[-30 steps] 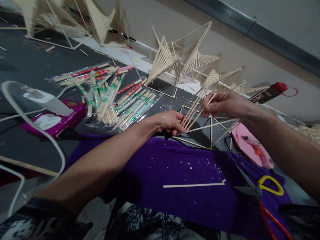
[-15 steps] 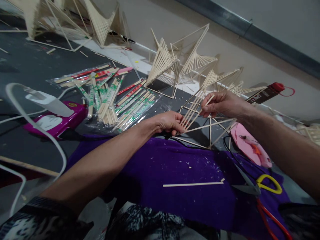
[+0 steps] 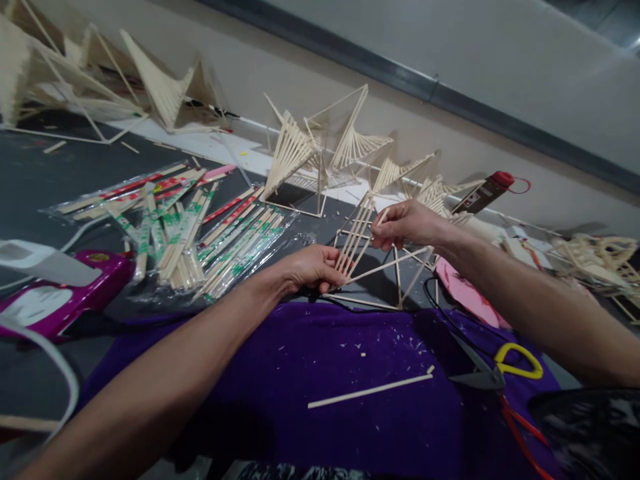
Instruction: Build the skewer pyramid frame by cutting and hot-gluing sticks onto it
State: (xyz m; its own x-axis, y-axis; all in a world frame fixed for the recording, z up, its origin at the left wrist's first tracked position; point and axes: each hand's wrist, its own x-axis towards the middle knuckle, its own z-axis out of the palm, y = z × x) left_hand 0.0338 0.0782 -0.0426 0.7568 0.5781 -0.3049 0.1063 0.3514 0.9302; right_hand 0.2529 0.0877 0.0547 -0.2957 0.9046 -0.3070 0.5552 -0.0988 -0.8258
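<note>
Close to the near edge of the table stands a frame of thin wooden sticks, with several slanting sticks side by side. My left hand is closed on the lower ends of these slanting sticks, thumb and fingers pinching at the frame's corner. Between the thumb and fingertips of my right hand is the upper part of a wooden stick; its lower end reaches down to my left fingers. A loose stick lies on the purple cloth across my lap.
Scissors lie open at the cloth's right side, near a pink piece. Packs of chopsticks lie left of my hands, beside a magenta power strip. Finished-looking stick models line the wall, with a red-capped bottle.
The view has swung to the right, so things appear farther left and lower. Both hands keep their grip, with the right-hand stick still alongside the slanting sticks.
</note>
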